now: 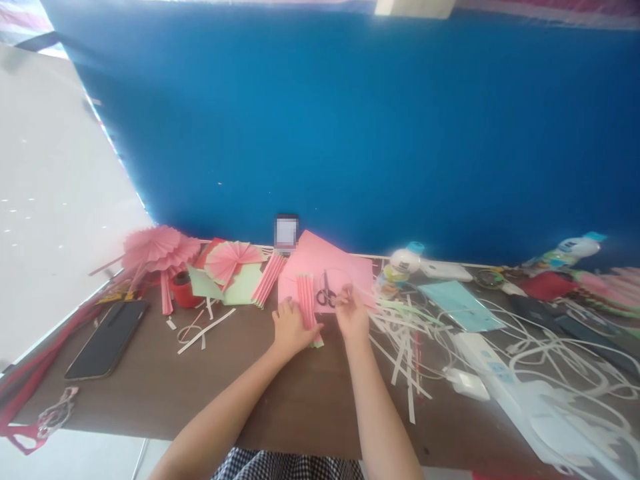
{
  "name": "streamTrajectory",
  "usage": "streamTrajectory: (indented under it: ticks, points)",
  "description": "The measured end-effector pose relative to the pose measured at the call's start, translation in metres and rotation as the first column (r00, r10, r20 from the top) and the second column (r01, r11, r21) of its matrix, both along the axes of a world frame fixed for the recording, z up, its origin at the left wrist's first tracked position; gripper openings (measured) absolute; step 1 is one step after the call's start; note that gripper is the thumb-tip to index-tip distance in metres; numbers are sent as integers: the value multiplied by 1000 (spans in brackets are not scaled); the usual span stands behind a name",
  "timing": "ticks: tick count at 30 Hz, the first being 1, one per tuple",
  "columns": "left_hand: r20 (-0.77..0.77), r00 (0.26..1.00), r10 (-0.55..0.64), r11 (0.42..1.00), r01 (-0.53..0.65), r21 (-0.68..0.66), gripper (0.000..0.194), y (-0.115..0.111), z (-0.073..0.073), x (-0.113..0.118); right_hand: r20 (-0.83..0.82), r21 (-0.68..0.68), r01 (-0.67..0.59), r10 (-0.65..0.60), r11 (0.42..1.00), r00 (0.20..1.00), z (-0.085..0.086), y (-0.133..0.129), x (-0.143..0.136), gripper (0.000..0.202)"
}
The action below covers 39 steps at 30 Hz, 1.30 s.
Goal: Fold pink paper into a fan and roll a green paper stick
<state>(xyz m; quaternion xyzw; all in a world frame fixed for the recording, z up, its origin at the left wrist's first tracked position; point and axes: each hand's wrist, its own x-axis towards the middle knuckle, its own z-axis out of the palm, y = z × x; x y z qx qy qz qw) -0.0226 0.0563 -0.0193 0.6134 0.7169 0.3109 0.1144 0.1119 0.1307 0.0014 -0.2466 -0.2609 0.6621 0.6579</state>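
Observation:
My left hand (291,328) presses on a pleated pink paper strip (305,299) with pale green ends, its thumb and fingers on either side of the strip. The strip lies partly over pink paper sheets (331,257). Dark-handled scissors (326,291) rest on those sheets, just right of the strip. Close beside the scissor handles, my right hand (353,315) has its fingertips drawn together; whatever is between them is too small to make out. Another pleated pink strip (269,279) leans behind my left hand.
Pink paper fans (157,248), a red pot (184,289) and a phone (106,340) are at the left. Paper offcuts (407,340), bottles (400,267), a blue-green sheet (463,305), a power strip (493,367) and tangled white cables crowd the right. A blue panel (350,133) stands behind.

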Motion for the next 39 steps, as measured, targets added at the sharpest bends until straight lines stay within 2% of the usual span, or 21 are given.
streamTrajectory:
  ticks: [4,7,9,14,17,19,23,25,29,35,37,39]
  points:
    - [75,995,-68,997,70,-16,36,3,-8,-3,-6,28,24,-24,999,1000,2,-2,0,8]
    - [183,964,-191,981,179,80,41,6,-13,-11,36,53,84,-86,995,996,3,-1,3,9]
    - [252,935,-250,963,212,169,46,8,-14,-16,85,68,150,-156,986,984,3,1,5,12]
    - [316,929,-193,942,85,325,47,8,-12,-24,309,80,219,-233,972,922,2,-2,-4,23]
    - [294,938,-185,921,61,386,47,6,-9,-22,522,127,259,-287,958,803,2,-13,-20,32]
    - [269,940,-209,906,83,415,47,3,-8,-19,595,144,255,-290,956,749,3,-21,-33,35]
    - [242,921,-304,891,185,415,47,-2,-4,-13,621,126,142,-190,982,761,6,-33,-48,34]
    - [250,896,-368,881,249,403,47,-4,-2,-12,602,110,127,-167,986,781,4,-33,-51,39]
    - [264,846,-463,852,343,395,50,-4,-1,-11,598,77,146,-163,986,785,-2,-30,-51,45]
    - [300,811,-502,842,379,385,52,-4,-3,-11,620,78,167,-179,983,764,-8,-27,-50,40]
    - [359,780,-513,844,383,375,50,-5,-2,-11,642,103,203,-221,974,734,-6,-27,-48,36]
    - [471,711,-522,850,393,350,48,-5,1,-11,671,146,251,-282,957,686,-3,-28,-47,32]
